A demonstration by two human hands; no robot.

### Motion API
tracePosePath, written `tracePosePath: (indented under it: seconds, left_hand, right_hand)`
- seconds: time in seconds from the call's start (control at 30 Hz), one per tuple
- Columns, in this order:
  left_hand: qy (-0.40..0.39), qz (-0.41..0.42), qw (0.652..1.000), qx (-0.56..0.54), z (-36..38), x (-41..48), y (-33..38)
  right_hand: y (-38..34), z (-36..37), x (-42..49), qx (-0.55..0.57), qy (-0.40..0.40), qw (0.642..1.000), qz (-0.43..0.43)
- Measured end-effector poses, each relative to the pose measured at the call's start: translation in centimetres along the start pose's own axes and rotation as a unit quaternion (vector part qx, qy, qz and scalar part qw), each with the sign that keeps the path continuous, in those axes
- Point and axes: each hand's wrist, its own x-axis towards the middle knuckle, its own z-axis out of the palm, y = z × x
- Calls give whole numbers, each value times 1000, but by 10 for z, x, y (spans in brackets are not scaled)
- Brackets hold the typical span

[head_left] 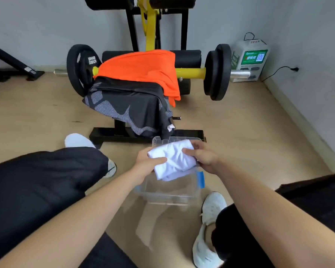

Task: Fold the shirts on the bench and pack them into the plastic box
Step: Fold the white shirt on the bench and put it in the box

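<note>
A folded white shirt (174, 159) hangs just above the clear plastic box (168, 194) on the floor. My left hand (147, 163) grips the shirt's left side and my right hand (203, 159) grips its right side. The box has a blue latch (201, 179) on its right wall. On the bench (124, 132) beyond, a black shirt with a grey pattern (128, 107) is draped over the near end. An orange shirt (141, 70) lies unfolded behind it, partly over the yellow bar.
The bench's black base (108, 135) stands right behind the box. Weight plates (218, 71) sit on a yellow bar (190, 73) at the back. A white charging unit (249, 59) stands in the right corner. My knees and white shoes (213, 207) flank the box.
</note>
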Motion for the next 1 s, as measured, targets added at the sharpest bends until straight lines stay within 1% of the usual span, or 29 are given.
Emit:
tracePosePath:
  seconds: [0.1, 0.17, 0.23, 0.33, 0.4, 0.57, 0.67, 0.73, 0.83, 0.9, 0.93, 1.0]
  left_hand:
    - [43, -42, 998, -36, -10, 2, -36]
    - [72, -73, 993, -53, -11, 3, -59]
    - [95, -98, 989, -59, -12, 9, -79]
    - [80, -114, 990, -17, -19, 22, -97]
    - [74, -100, 992, 31, -24, 33, -109]
    - [110, -53, 985, 121, -18, 65, -122]
    - [85, -11, 976, 200, -10, 87, -126]
    - [70, 24, 957, 281, -8, 98, -134]
    - [36, 37, 908, 415, -6, 115, -145]
    - [4, 44, 893, 448, -1, 118, -152]
    - [0, 62, 892, 447, -1, 117, -154]
    - [19, 125, 892, 434, -6, 112, -160]
  right_hand:
    - [31, 18, -2, 34, 9, 998, 46]
    - [44, 29, -1, 29, 6, 997, 71]
    - [54, 39, 4, 19, 15, 997, 78]
    - [71, 50, 19, -2, 55, 995, 78]
    - [83, 55, 28, -20, 63, 995, 80]
    - [115, 59, 55, -36, 95, 991, 92]
    - [135, 55, 79, -55, 115, 985, 118]
    - [142, 54, 96, -75, 118, 979, 147]
    - [156, 53, 116, -76, 92, 974, 193]
    - [174, 51, 124, -74, 75, 970, 218]
    - [181, 50, 125, -77, 64, 970, 223]
    - [194, 46, 129, -100, 34, 969, 221]
